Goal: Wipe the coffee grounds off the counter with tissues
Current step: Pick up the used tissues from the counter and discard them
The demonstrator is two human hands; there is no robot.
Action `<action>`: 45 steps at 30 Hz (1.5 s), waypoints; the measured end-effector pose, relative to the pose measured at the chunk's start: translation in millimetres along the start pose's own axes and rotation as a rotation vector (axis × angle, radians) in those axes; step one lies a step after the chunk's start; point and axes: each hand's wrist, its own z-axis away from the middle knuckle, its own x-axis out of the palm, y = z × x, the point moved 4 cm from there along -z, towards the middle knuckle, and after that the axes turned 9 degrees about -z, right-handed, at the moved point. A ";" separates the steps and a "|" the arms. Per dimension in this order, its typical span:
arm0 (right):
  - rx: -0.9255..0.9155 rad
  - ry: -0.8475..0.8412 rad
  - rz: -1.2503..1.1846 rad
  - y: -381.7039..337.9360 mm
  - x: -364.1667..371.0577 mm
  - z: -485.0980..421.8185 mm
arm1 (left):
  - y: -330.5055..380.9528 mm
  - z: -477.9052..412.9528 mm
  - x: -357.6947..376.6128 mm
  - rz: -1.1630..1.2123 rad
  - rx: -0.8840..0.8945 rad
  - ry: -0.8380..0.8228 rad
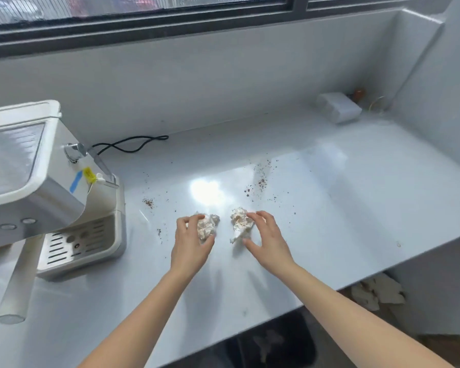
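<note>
Two crumpled white tissue wads sit side by side on a glossy white counter (pixel 329 208), each under a bare hand. The left hand (pixel 190 241) curls its fingers and thumb around the left tissue wad (pixel 209 225), gripping it; the right hand (pixel 268 240) spreads loosely over the right tissue wad (pixel 239 224), fingers part-open and touching its edge. Both wads are wrinkled and lumpy, the right one elongated, its long axis running away from the person with a tail pointing back. Brown, gritty coffee grounds (pixel 260 181) lie scattered beyond and beside the wads. At left stands a cream-and-steel espresso machine (pixel 51 181) with a slotted drip tray; a wrapped white tissue pack (pixel 339 106) lies far right.
</note>
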 end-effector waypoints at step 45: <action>0.207 -0.592 -0.017 222.4 -1.9 170.3 | 14.1 237.8 251.1 0.267 -0.526 -0.237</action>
